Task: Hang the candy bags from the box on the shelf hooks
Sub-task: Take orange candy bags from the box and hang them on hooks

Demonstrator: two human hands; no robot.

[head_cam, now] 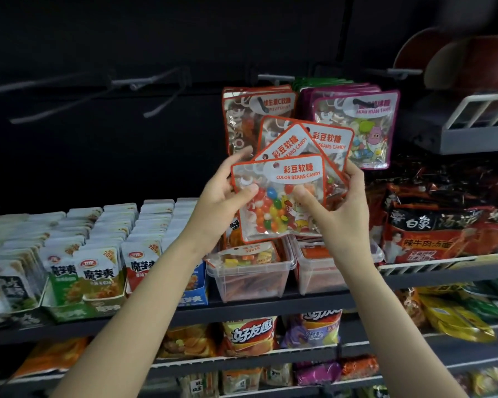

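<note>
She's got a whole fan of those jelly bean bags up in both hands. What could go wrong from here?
Three risks, as guesses:
1. The bean bags are fanned loosely between the left hand and right hand, so one could slip out and drop towards the clear bins below.
2. The hang holes are small and not lined up, so threading several at once could miss.
3. The nearest hooks already hold orange bags and purple bags; the bare hooks are further left.
</note>
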